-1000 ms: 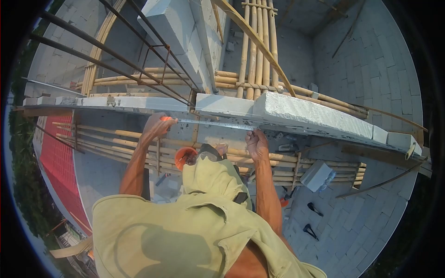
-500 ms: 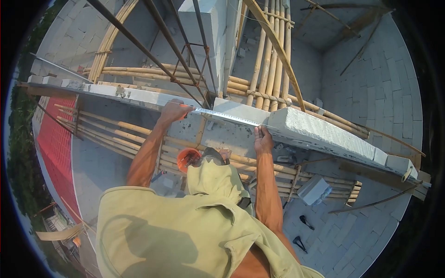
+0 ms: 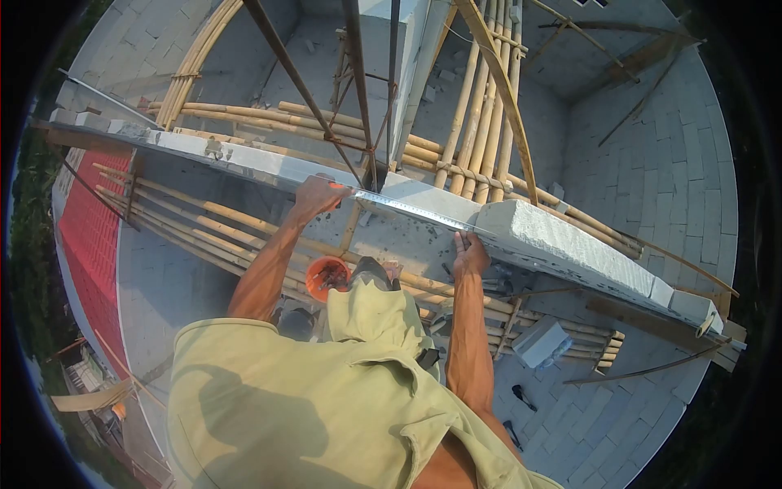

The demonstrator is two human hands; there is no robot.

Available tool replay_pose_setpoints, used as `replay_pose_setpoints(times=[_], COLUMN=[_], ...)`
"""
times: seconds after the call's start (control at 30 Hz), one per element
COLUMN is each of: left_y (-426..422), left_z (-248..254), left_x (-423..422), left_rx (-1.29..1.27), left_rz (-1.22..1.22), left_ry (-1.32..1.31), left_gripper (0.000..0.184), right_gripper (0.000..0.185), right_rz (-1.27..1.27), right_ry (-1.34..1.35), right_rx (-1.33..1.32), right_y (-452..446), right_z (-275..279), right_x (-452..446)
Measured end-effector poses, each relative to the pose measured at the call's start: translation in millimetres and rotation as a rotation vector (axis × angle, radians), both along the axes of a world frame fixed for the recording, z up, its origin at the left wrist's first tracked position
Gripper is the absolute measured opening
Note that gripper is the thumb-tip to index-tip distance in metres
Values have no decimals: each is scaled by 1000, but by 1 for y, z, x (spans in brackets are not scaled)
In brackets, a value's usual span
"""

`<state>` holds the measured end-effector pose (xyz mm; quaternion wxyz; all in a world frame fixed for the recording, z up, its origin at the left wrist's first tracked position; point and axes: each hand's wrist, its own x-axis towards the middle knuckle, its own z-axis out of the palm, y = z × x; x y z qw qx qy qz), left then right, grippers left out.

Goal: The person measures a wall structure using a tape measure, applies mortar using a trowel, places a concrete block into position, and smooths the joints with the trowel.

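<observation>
My left hand (image 3: 316, 196) is closed round the orange-cased tape measure (image 3: 337, 190) beside the top of a low block wall (image 3: 277, 165). From it the pale metal tape blade (image 3: 415, 210) stretches rightward along the near edge of the blocks. My right hand (image 3: 470, 253) has its fingers curled at the far end of the blade, just below a thick white block (image 3: 562, 244); the exact fingertip grip is small in view. Steel rebar rods (image 3: 356, 77) rise behind the wall, close to my left hand.
Below the wall are bamboo poles (image 3: 216, 218) and an orange bucket (image 3: 327, 278). A loose block (image 3: 542, 342) lies on the poles at right. More bamboo (image 3: 472, 106) and a curved strip (image 3: 509, 98) stand beyond the wall. Red roofing (image 3: 94, 212) is at left.
The view has shifted slightly, and the rebar appears farther right. Both hands have moved a little to the right in view, the right one also lower, with the tape still stretched between them.
</observation>
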<state>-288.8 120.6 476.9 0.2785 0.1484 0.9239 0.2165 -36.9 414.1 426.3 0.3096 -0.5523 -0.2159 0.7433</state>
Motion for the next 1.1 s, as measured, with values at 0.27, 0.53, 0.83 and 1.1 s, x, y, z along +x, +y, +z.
replay_pose_setpoints(times=[0.27,0.53,0.83,1.1], left_y=[1,2,-3,-1], left_z=[2,1,-12,1], left_x=[-1,0,2,4], left_rx=[13,-43,35,23], left_rz=[6,-10,31,46], left_ry=[4,-4,69,-32], left_gripper=[57,65,61,54], right_gripper=[25,26,28,34], right_rz=[3,12,5,66], right_ry=[-11,17,-1,-13], right_rx=[-5,-29,-73,-31], right_y=[1,5,8,9], right_z=[-2,-7,0,1], right_x=[0,4,4,4])
